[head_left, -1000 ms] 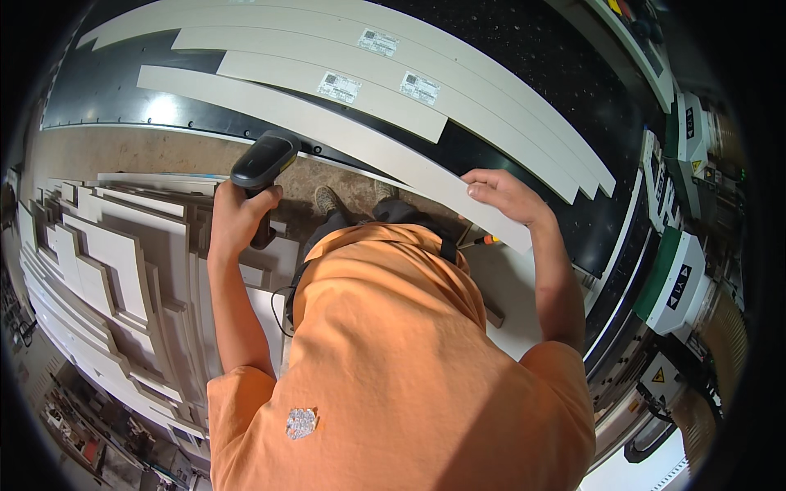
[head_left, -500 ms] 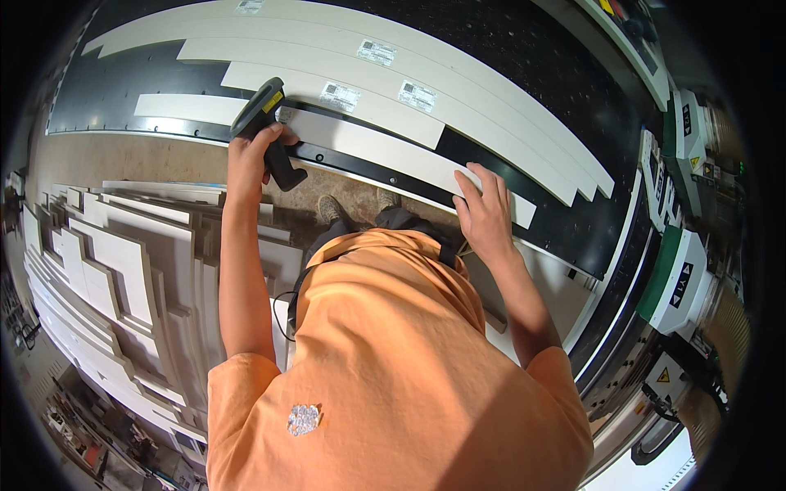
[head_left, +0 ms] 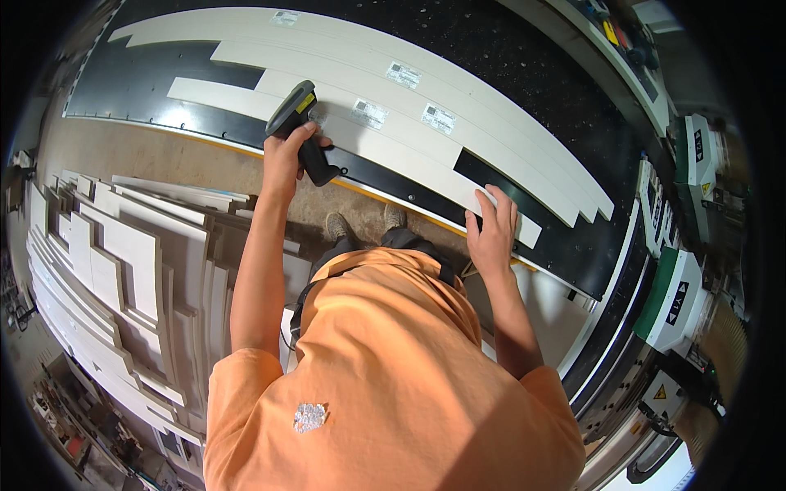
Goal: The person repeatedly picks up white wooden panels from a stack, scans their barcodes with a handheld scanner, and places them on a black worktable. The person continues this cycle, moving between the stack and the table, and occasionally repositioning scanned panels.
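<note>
In my left hand (head_left: pixel 282 164) is a black handheld barcode scanner (head_left: pixel 292 110) with a yellow sticker, my fingers wrapped round its grip. It hovers over the near edge of a dark worktable, its head above the nearest of several long white board strips. My right hand (head_left: pixel 493 233) rests on the right part of that nearest strip (head_left: pixel 442 182), fingers stretched out and gripping nothing. Beyond it other white strips (head_left: pixel 327 61) lie side by side. Several carry printed labels, such as one label (head_left: pixel 370 113) near the scanner.
Stacked white panels (head_left: pixel 123 237) of differing sizes stand at my left. Machine units with green and white housings (head_left: pixel 667 295) line the right side. The table's black surface (head_left: pixel 524 49) extends beyond the strips. Below, my shoes (head_left: pixel 337 225) stand on the brown floor.
The nearest strip has moved away from me, closing the dark gap beside the neighbouring strip along its left part. The scanner stays in my left hand; the whole view has shifted slightly.
</note>
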`<state>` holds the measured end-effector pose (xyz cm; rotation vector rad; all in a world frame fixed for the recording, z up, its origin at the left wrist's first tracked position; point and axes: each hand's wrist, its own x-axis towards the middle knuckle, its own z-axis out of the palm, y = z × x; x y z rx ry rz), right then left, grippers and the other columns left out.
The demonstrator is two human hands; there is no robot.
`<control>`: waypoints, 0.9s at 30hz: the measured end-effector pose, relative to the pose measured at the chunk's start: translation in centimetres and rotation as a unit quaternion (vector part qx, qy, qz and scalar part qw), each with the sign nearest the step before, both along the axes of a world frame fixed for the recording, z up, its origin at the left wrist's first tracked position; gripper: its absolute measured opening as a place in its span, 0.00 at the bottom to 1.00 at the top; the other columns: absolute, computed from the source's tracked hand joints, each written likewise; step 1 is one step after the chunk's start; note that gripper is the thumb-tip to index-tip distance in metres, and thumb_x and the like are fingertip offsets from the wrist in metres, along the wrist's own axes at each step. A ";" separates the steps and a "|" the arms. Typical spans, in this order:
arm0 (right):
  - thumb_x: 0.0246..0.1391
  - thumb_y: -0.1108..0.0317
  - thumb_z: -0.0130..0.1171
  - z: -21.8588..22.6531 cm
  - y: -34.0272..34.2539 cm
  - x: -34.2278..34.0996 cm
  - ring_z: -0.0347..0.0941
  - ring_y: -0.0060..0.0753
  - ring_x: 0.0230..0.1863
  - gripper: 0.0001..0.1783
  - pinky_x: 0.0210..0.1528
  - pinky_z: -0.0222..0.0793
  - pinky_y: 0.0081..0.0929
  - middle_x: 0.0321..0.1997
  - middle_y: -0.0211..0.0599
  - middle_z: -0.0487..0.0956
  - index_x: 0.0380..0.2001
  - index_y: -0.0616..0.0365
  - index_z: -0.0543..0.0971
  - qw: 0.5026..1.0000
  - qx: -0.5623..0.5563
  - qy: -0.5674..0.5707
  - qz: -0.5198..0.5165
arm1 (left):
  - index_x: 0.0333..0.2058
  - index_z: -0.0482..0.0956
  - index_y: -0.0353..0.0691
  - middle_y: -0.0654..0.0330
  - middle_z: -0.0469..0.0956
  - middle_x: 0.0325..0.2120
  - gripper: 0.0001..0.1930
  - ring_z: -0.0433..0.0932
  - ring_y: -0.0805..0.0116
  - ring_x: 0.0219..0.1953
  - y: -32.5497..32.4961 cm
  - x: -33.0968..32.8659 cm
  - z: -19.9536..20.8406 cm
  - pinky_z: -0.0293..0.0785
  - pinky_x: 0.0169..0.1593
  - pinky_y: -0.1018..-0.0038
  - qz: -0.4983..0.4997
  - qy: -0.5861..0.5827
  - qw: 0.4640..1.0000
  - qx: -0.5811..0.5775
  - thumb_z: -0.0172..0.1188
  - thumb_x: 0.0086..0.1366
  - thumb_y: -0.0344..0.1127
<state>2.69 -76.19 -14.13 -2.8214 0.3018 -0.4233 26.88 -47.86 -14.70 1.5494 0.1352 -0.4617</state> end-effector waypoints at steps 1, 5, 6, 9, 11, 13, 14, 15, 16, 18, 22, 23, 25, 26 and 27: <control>0.51 0.73 0.67 0.1 0.0 0.2 0.66 0.53 0.59 0.24 0.59 0.63 0.48 0.60 0.43 0.71 0.53 0.58 0.76 1.000 0.001 -0.002 -0.001 | 0.39 0.81 0.39 0.58 0.86 0.27 0.15 0.69 0.82 0.13 -0.1 0.1 -0.1 0.54 0.14 0.82 0.003 0.000 1.000 -0.004 0.60 0.65 0.45; 0.51 0.72 0.67 0.5 0.2 0.3 0.66 0.54 0.58 0.24 0.59 0.64 0.48 0.59 0.44 0.71 0.53 0.59 0.75 0.999 0.031 -0.037 -0.009 | 0.39 0.81 0.38 0.56 0.87 0.29 0.15 0.71 0.82 0.14 -0.1 0.0 -0.7 0.54 0.14 0.82 -0.006 -0.007 1.000 -0.003 0.59 0.66 0.45; 0.52 0.72 0.67 0.5 0.4 0.0 0.67 0.55 0.58 0.24 0.59 0.64 0.48 0.59 0.45 0.71 0.53 0.59 0.75 0.998 0.050 -0.043 -0.014 | 0.39 0.81 0.38 0.56 0.87 0.30 0.15 0.71 0.82 0.14 0.2 -0.2 -0.9 0.54 0.14 0.82 -0.015 -0.011 1.000 -0.010 0.59 0.66 0.45; 0.54 0.72 0.65 -0.3 1.3 -3.7 0.76 0.51 0.43 0.12 0.46 0.72 0.43 0.43 0.43 0.78 0.42 0.58 0.78 0.991 0.132 -0.034 0.012 | 0.41 0.81 0.38 0.56 0.87 0.31 0.15 0.70 0.82 0.13 1.4 -1.2 -1.5 0.52 0.14 0.82 -0.041 -0.028 0.998 -0.026 0.58 0.67 0.45; 0.56 0.71 0.64 -2.6 2.1 -7.6 0.78 0.51 0.36 0.06 0.40 0.74 0.42 0.35 0.42 0.79 0.37 0.57 0.79 0.980 0.199 0.012 -0.002 | 0.42 0.79 0.35 0.55 0.85 0.32 0.16 0.79 0.75 0.23 3.1 -1.9 -1.7 0.67 0.21 0.79 -0.053 -0.007 0.997 -0.046 0.57 0.67 0.44; 0.59 0.69 0.61 -6.7 2.2 -12.1 0.79 0.54 0.34 0.03 0.38 0.75 0.43 0.32 0.43 0.80 0.34 0.55 0.80 0.966 0.243 0.064 -0.066 | 0.43 0.78 0.34 0.53 0.83 0.32 0.17 0.82 0.67 0.33 4.4 -3.1 -2.0 0.76 0.33 0.73 -0.040 -0.010 0.997 -0.073 0.57 0.67 0.43; 0.59 0.67 0.60 -9.2 1.4 -14.6 0.79 0.55 0.35 0.04 0.39 0.76 0.43 0.32 0.44 0.81 0.35 0.55 0.80 0.956 0.260 0.087 -0.101 | 0.44 0.77 0.33 0.52 0.82 0.32 0.17 0.83 0.63 0.38 5.2 -3.6 -2.0 0.79 0.40 0.69 -0.036 -0.019 0.996 -0.077 0.57 0.67 0.43; 0.59 0.66 0.59 -11.9 0.3 -17.1 0.80 0.57 0.36 0.06 0.41 0.76 0.42 0.35 0.47 0.82 0.36 0.56 0.80 0.948 0.262 0.103 -0.151 | 0.50 0.75 0.33 0.53 0.82 0.33 0.19 0.82 0.68 0.33 5.4 -3.8 -2.2 0.77 0.34 0.74 -0.011 -0.034 0.993 -0.108 0.58 0.66 0.41; 0.57 0.64 0.61 -14.8 -1.2 -19.6 0.81 0.55 0.38 0.09 0.42 0.77 0.41 0.35 0.48 0.83 0.38 0.57 0.80 0.930 0.255 0.151 -0.218 | 0.51 0.74 0.32 0.52 0.82 0.33 0.20 0.83 0.61 0.40 6.3 -3.8 -2.1 0.77 0.46 0.67 -0.028 -0.005 0.993 -0.115 0.57 0.66 0.40; 0.53 0.63 0.64 -20.1 -4.0 -24.6 0.82 0.55 0.39 0.15 0.46 0.76 0.45 0.35 0.48 0.84 0.42 0.56 0.81 0.848 0.248 0.205 -0.423 | 0.52 0.73 0.32 0.53 0.80 0.32 0.21 0.83 0.60 0.38 7.0 -3.2 -2.2 0.77 0.46 0.65 -0.031 -0.041 0.993 -0.107 0.57 0.67 0.40; 0.47 0.64 0.69 -25.7 -8.5 -29.4 0.79 0.53 0.50 0.32 0.54 0.73 0.40 0.48 0.60 0.82 0.54 0.72 0.76 0.814 0.203 0.217 -0.499 | 0.48 0.74 0.29 0.53 0.79 0.30 0.21 0.82 0.57 0.37 5.8 -0.9 -2.2 0.76 0.47 0.63 -0.059 -0.038 0.985 -0.159 0.58 0.68 0.44; 0.48 0.65 0.68 -25.8 -9.5 -29.0 0.79 0.53 0.52 0.32 0.56 0.72 0.40 0.51 0.60 0.80 0.55 0.72 0.75 0.791 0.177 0.235 -0.536 | 0.47 0.74 0.29 0.53 0.79 0.30 0.21 0.82 0.56 0.37 5.0 -0.2 -2.0 0.76 0.47 0.62 -0.075 -0.060 0.987 -0.130 0.58 0.68 0.44; 0.51 0.67 0.64 -24.9 -11.0 -26.9 0.77 0.54 0.53 0.30 0.59 0.71 0.42 0.56 0.60 0.77 0.57 0.70 0.72 0.707 0.188 0.074 -0.678 | 0.45 0.74 0.28 0.54 0.78 0.28 0.22 0.81 0.55 0.37 2.8 0.5 -1.4 0.76 0.47 0.59 -0.093 -0.100 0.985 -0.109 0.58 0.68 0.46; 0.53 0.68 0.63 -23.6 -11.6 -26.0 0.76 0.53 0.54 0.30 0.59 0.70 0.42 0.58 0.59 0.76 0.57 0.70 0.72 0.685 0.208 -0.004 -0.698 | 0.45 0.74 0.28 0.55 0.78 0.28 0.22 0.81 0.55 0.37 1.6 0.5 -1.1 0.76 0.47 0.59 -0.098 -0.118 0.981 -0.116 0.58 0.69 0.47; 0.54 0.68 0.62 -22.1 -12.2 -25.3 0.75 0.53 0.55 0.29 0.60 0.69 0.42 0.59 0.58 0.74 0.58 0.69 0.71 0.661 0.226 -0.081 -0.711 | 0.44 0.75 0.30 0.55 0.78 0.28 0.23 0.81 0.56 0.38 0.4 0.5 -0.8 0.74 0.49 0.60 -0.106 -0.108 0.983 -0.104 0.56 0.69 0.49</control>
